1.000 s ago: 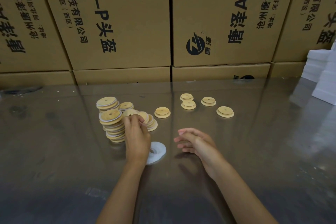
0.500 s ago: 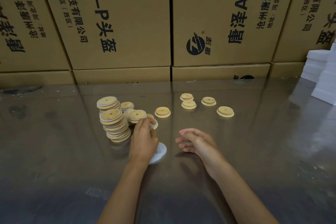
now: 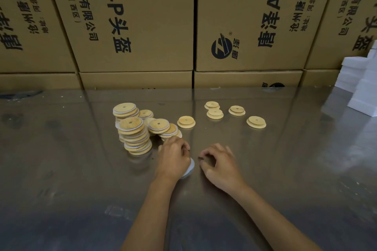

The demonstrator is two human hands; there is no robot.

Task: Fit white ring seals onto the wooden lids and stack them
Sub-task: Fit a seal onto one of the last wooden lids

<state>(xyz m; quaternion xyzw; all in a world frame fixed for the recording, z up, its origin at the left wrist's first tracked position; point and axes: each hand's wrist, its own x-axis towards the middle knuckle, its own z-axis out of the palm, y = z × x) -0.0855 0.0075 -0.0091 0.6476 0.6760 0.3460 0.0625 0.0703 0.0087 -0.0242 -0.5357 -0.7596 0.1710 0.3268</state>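
In the head view, the left hand lies with curled fingers over the small pile of white ring seals; whether it pinches one I cannot tell. The right hand rests loosely curled and holds nothing. The leaning stack of round wooden lids stands just beside the left hand, so a small knock could topple it.
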